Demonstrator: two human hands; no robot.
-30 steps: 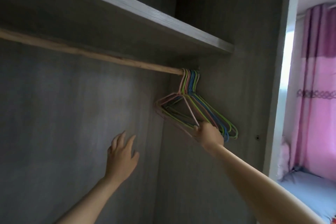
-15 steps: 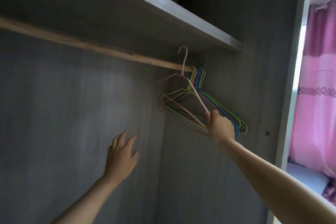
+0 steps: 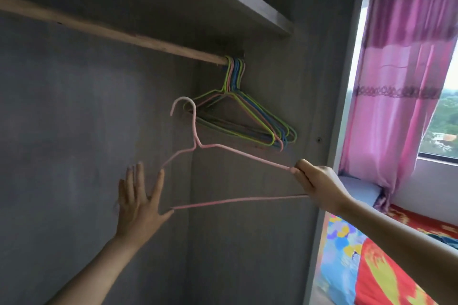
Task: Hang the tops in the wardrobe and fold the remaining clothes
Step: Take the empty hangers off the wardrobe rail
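Observation:
My right hand (image 3: 316,184) grips the right end of a pink wire hanger (image 3: 238,153), held free in the air below the wooden rail (image 3: 124,34). Its hook points up and to the left. My left hand (image 3: 138,203) is raised with fingers spread, right by the hanger's left end; whether it touches I cannot tell. Several green, blue and pink hangers (image 3: 247,121) hang bunched at the rail's right end, against the wardrobe's side wall. No clothes are in view.
A grey shelf (image 3: 247,0) runs above the rail. The wardrobe's back wall (image 3: 74,131) is bare. To the right are a pink curtain (image 3: 401,82), a window, and a bed with a bright patterned cover (image 3: 366,267).
My right hand has lifted the pink hanger off the rail and pulled it down and out toward me. My left hand has spread its fingers and moved right to the hanger's left end.

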